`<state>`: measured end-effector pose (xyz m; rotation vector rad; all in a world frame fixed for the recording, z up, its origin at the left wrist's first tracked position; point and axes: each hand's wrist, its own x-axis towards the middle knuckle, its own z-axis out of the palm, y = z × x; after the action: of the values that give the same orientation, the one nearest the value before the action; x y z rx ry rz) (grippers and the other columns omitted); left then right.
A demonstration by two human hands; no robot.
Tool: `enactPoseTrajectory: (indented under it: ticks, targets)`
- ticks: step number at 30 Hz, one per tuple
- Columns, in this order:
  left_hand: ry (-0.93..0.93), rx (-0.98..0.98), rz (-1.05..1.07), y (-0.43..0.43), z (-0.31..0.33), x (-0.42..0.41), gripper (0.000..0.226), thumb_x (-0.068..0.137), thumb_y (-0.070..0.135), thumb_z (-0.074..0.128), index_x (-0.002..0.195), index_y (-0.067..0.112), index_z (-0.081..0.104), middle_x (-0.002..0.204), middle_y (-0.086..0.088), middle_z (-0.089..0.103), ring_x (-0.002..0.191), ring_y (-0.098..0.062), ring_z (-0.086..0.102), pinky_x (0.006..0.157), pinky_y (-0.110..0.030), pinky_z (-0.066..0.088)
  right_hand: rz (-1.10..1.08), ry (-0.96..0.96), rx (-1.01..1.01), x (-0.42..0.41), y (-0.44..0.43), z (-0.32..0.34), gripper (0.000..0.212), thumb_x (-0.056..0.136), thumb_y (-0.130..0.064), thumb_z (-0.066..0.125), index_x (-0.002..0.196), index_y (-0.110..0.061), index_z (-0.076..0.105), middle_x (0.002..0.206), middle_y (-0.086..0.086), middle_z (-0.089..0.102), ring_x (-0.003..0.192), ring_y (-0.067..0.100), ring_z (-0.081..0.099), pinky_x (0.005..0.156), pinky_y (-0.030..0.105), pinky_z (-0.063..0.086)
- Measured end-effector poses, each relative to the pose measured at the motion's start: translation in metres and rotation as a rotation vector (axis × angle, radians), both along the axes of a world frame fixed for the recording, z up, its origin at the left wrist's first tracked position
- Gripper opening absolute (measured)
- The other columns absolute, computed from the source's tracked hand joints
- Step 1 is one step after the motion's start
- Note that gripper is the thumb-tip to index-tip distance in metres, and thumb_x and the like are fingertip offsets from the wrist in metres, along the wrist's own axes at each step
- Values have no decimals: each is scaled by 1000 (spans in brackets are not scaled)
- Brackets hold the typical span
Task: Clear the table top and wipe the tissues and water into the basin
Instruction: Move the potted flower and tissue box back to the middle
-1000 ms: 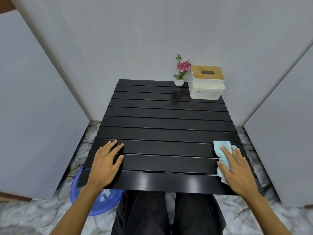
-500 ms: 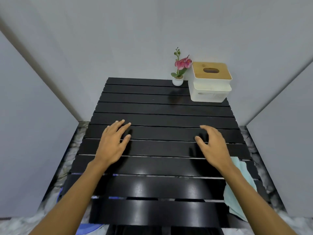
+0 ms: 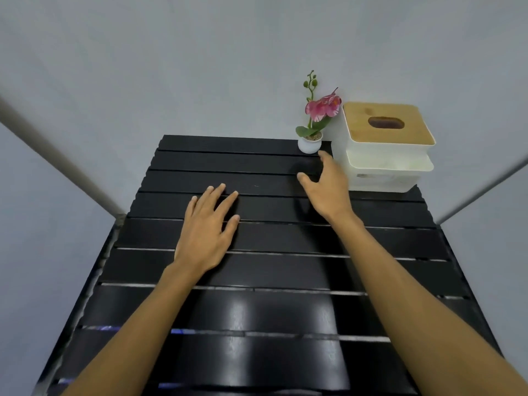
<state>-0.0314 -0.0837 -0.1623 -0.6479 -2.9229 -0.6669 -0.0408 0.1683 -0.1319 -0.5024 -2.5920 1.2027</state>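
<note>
Hands both open, empty: left hand (image 3: 206,230) flat on black slatted surface (image 3: 285,310), right hand (image 3: 325,187) spread near flower pot (image 3: 310,144) and tissue box (image 3: 385,147) at 1 o'clock.

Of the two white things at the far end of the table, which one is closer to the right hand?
The tissue box with the wooden lid: the right hand almost overlaps its left wall, while the small flower pot stands just beyond the fingertips.

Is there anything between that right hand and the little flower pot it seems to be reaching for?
Nothing visible. The right hand is open, fingertips just short of the small white flower pot, with only bare black slatted table between them. The tissue box stands to the right, beside the path.
</note>
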Motion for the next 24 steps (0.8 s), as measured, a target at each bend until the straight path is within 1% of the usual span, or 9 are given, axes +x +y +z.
enactPoseTrajectory:
  ticks: [3,5,7,12,14,16,18,20,24]
  targets:
    - [-12,-14,22,-1,-1,-2,52,96,46,28,145,30,34,157,3,23,146,-13,10,119,-41,6,-77,72,-28,-30,3,-6,56,84,-28,65,134,-13,45,134,4,53,124,22,48,106,34,38]
    - [-4,-34,16,0,-2,-3,53,96,47,25,145,31,35,157,2,25,146,-13,11,119,-41,5,-106,101,-50,-46,5,-10,49,83,-26,66,127,-13,49,127,3,57,117,20,52,101,30,40]
    - [3,-24,16,0,-3,-3,52,95,47,25,144,31,37,156,3,27,145,-13,13,119,-40,5,-110,145,-41,-58,9,-14,47,83,-24,67,125,-12,50,124,4,59,113,19,55,98,28,42]
    - [3,-18,23,1,-4,-5,51,95,47,26,143,32,39,156,4,28,145,-12,14,119,-41,6,-169,172,-41,-75,14,-21,42,84,-22,65,122,-10,51,119,7,62,108,25,58,96,35,46]
    - [-1,-18,23,1,-5,-5,52,95,47,26,143,32,38,156,4,28,145,-11,13,119,-40,6,-190,193,-55,-78,15,-22,38,85,-20,64,120,-9,52,117,7,63,106,24,59,94,30,45]
    - [-3,-18,25,1,-5,-5,52,95,48,25,143,32,38,156,4,27,145,-11,13,119,-40,6,-210,217,-79,-79,16,-22,33,87,-19,63,117,-9,54,114,6,64,101,20,60,85,19,42]
    - [-8,-19,27,1,-5,-4,52,95,48,24,143,33,37,156,5,27,145,-10,12,119,-39,5,-224,234,-98,-80,14,-22,32,87,-21,64,115,-9,55,110,6,65,94,16,59,77,13,37]
    - [-10,-20,27,1,-4,-4,52,95,48,24,144,33,36,156,5,26,145,-9,11,119,-39,5,-237,246,-114,-81,13,-21,33,86,-23,66,115,-10,56,109,6,66,94,17,60,78,15,39]
    - [-7,-18,28,2,-4,-5,52,95,48,24,143,33,37,156,5,26,145,-10,11,119,-38,4,-248,253,-108,-81,11,-20,33,84,-25,68,112,-11,59,108,6,68,97,20,62,84,23,46]
